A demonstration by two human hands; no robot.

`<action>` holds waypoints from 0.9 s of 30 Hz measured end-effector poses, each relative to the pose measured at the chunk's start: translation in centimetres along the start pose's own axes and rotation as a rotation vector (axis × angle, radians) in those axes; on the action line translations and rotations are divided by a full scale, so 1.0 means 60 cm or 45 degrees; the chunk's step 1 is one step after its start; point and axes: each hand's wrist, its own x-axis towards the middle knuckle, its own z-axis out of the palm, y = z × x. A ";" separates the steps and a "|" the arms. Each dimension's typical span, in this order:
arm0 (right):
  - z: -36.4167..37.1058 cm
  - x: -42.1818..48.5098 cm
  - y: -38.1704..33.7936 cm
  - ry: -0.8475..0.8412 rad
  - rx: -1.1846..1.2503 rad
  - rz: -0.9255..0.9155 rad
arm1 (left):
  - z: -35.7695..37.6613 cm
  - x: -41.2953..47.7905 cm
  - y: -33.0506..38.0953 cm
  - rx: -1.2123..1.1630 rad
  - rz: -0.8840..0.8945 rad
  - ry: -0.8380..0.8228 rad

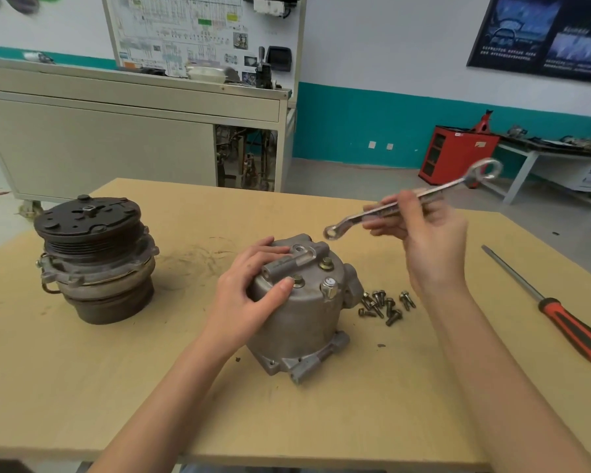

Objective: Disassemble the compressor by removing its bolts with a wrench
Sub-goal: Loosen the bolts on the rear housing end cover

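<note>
Gripping the wrench point(454, 184) in our right hand point(434, 240), fingers point(394, 199) wrapped round it, just above the compressor housing point(304, 319) sitting mid table point(321, 421). Our left hand point(246, 295) is curling over its top, hiding that side. Loose bolts point(386, 303) are lying beside it. The poster point(543, 32) text's too blurry to read, and the screwdriver point(560, 319) handle's getting cut off.
</note>
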 end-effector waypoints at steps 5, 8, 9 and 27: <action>0.019 -0.096 -0.007 -0.294 -1.008 -0.955 | 0.001 0.001 -0.001 0.006 0.007 0.001; 0.024 -0.109 -0.006 -0.289 -1.128 -1.122 | 0.001 0.002 0.000 0.006 0.021 -0.001; 0.026 -0.112 -0.004 -0.280 -1.136 -1.141 | 0.001 0.002 0.000 0.009 0.020 -0.004; -0.015 0.058 0.088 -0.502 0.643 1.023 | -0.002 0.000 0.001 0.021 -0.030 -0.022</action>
